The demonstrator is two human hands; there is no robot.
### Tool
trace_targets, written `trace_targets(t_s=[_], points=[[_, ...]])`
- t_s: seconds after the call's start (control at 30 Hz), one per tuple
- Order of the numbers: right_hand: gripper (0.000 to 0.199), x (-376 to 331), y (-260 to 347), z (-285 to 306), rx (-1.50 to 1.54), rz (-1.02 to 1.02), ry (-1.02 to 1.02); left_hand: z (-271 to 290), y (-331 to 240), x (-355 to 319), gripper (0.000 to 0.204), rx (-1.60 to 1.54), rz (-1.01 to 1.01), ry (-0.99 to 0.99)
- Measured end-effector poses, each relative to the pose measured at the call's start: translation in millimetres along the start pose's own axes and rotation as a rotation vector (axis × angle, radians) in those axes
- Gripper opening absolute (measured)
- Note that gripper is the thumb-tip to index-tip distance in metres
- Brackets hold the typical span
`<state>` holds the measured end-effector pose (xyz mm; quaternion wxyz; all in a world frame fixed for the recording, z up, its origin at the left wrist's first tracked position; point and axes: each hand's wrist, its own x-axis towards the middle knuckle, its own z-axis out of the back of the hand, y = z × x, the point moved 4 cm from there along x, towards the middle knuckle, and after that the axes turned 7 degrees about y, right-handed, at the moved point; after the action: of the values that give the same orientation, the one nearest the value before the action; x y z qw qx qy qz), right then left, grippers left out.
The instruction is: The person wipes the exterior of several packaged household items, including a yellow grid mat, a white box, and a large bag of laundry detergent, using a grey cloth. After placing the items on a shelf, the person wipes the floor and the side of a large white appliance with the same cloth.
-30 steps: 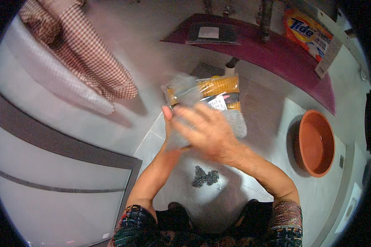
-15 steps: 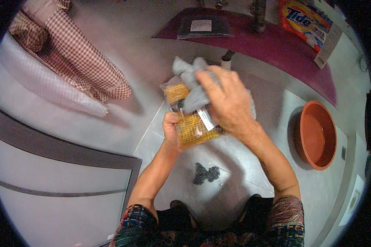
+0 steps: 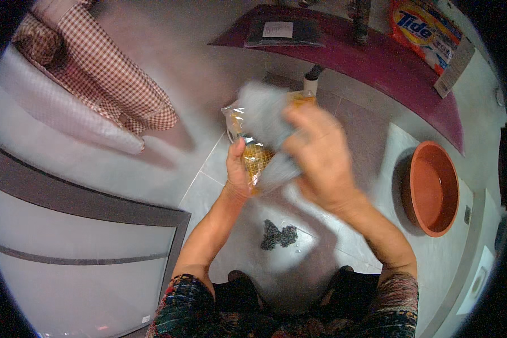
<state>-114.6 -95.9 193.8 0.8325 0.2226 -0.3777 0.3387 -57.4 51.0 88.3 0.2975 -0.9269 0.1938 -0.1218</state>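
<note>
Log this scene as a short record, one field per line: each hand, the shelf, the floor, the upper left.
Left hand: the left hand grips a clear packet with yellow mesh inside
Right hand: the right hand, blurred, holds a grey cloth in front of the packet; contact between cloth and packet unclear
Shelf: purple shelf with a flat dark package, white label on it; orange bag near its right end
Floor: dark clump below the hands; reddish-brown basin at right
Upper left: red-and-white checked cloth
</note>
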Motion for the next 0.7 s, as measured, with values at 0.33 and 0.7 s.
trace_targets(t_s=[0.33, 0.7], points=[[0.037, -48.8, 60.4, -51.2, 0.272, 0.217, 0.600, 4.0, -7.3, 1.4, 0.059, -0.250, 0.017, 0.020], [0.068, -14.1, -23.7, -4.7, 0.295, -0.373, 0.089, -33.8, -19.7, 7.0, 0.073, -0.221, -0.042, 0.179]])
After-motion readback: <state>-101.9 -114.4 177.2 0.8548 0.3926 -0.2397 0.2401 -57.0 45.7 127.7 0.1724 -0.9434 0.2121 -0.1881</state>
